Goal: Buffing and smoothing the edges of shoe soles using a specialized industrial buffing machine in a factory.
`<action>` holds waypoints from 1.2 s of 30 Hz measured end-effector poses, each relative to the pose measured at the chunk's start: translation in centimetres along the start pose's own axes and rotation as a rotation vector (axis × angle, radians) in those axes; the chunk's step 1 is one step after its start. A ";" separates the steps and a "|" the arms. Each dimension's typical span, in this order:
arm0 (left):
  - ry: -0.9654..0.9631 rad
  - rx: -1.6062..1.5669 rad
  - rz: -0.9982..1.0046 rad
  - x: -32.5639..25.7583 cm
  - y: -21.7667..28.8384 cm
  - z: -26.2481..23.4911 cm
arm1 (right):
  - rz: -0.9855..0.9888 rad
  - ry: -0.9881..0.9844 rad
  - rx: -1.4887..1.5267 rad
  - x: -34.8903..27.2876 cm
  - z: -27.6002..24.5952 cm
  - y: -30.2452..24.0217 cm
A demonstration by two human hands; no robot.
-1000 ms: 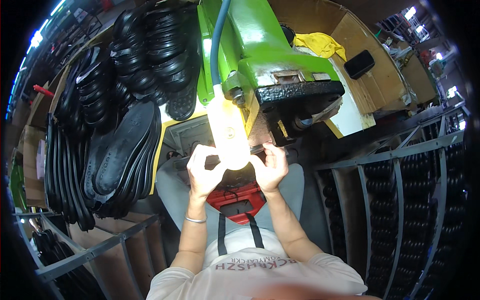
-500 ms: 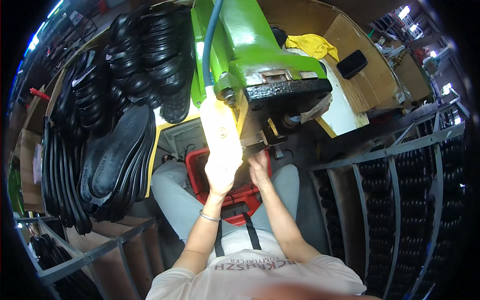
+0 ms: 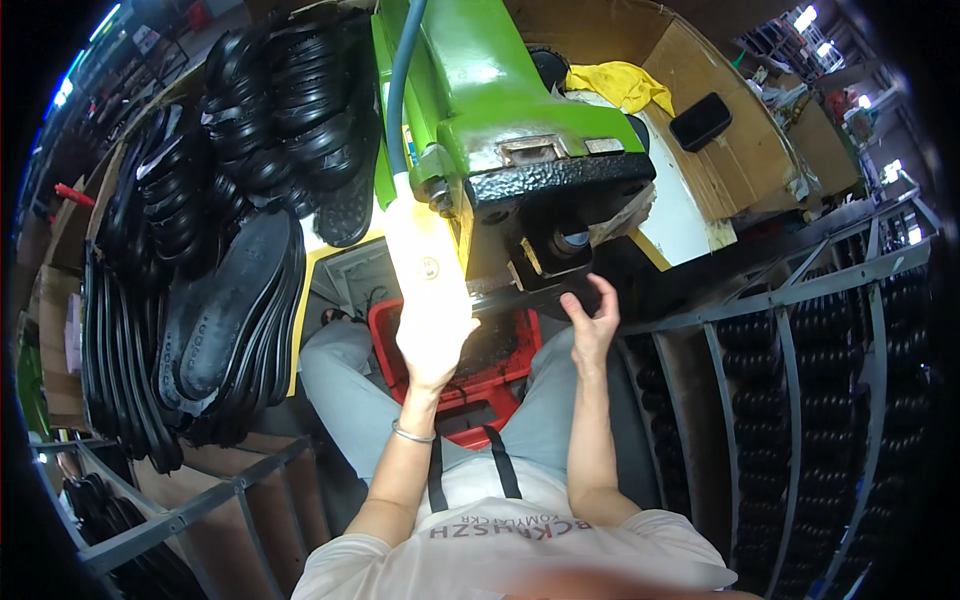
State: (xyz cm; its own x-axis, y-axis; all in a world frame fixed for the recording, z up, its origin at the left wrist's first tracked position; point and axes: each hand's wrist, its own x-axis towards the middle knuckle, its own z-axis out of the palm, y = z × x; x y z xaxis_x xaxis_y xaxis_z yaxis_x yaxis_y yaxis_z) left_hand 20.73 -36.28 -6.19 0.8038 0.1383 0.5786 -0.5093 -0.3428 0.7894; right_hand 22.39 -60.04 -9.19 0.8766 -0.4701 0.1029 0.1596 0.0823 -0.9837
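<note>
My left hand (image 3: 435,330) reaches up under the head of a green press machine (image 3: 500,90). Strong lamp glare washes it out, so what its fingers hold is hidden. My right hand (image 3: 590,320) is to its right, fingers spread, with the tips touching the lower edge of the black die block (image 3: 555,265) beneath the machine's black head (image 3: 560,180). A dark flat piece lies on the press bed between the two hands. A red crate (image 3: 500,375) sits between my knees just below them. A thin bracelet (image 3: 412,433) circles my left wrist.
Stacks of black shoe soles (image 3: 220,300) fill the left side. A grey metal rack (image 3: 800,330) holding more black soles stands on the right. Behind the machine is a cardboard box (image 3: 740,150) with a yellow cloth (image 3: 620,85) and a small black case (image 3: 702,120). A grey-blue hose (image 3: 400,80) runs down the machine.
Both hands have left the centre of the press bed. The left one rose into the lamp glare, and the right one shifted right onto the black die block.
</note>
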 end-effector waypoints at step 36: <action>0.416 -1.369 -0.822 -1.5 -1.1 -7.0 | -0.984 -0.737 -0.619 -9.1 -1.8 -6.7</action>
State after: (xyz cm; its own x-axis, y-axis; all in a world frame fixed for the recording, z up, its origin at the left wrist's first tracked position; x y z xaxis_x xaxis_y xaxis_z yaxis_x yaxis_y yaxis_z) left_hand 17.91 -29.59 -6.53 0.9611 0.1584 -0.2264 -0.0726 0.9354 0.3461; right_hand 12.48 -57.87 -3.84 0.5873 0.4806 0.6513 0.7931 -0.5021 -0.3447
